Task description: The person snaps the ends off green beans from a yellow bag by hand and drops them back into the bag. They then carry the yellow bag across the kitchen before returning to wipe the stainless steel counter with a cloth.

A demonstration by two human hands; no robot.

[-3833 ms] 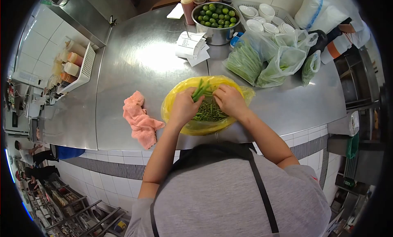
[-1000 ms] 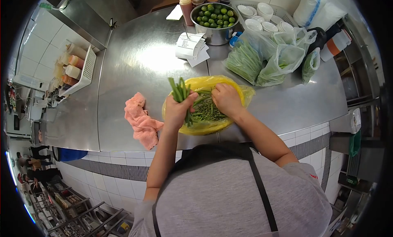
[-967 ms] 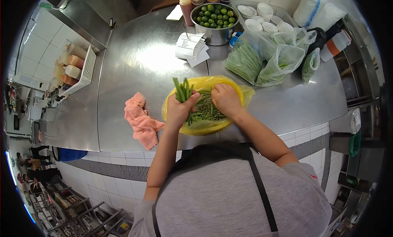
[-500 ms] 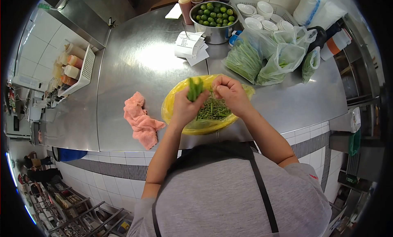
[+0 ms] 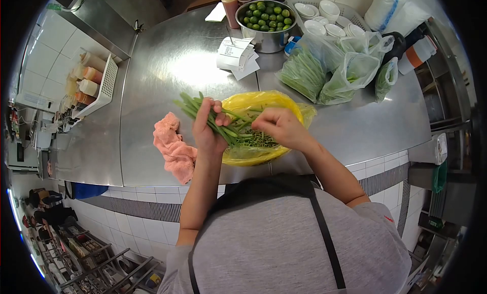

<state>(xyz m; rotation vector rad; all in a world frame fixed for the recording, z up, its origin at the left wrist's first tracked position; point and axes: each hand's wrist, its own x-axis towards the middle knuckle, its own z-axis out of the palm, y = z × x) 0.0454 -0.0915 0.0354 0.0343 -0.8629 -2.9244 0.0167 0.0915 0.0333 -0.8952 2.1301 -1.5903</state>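
Observation:
A bunch of long green stalks [image 5: 195, 107] lies in my left hand [image 5: 207, 129], its fingers wrapped round it and the ends fanning out left and right. To the right of it, my right hand [image 5: 284, 127] is closed in a pinch by the bunch's right-hand ends. What sits between those fingertips is hidden. Under both hands, a yellow plastic bag [image 5: 253, 156] lines a round, shallow shape on the steel counter. Inside it is a heap of short, thin green bits [image 5: 261, 138].
A pink cloth [image 5: 175, 147] lies left of the bag. Clear bags of green stalks [image 5: 304, 73] stand at the back right. Behind are a steel pot of limes [image 5: 269, 40], paper slips [image 5: 236, 55] and white bowls [image 5: 328, 11]. A bottle basket [image 5: 104, 88] is far left.
My left hand has moved slightly left and turned, so the bunch now lies sideways with its stalks spread. My right hand has come a little lower and left.

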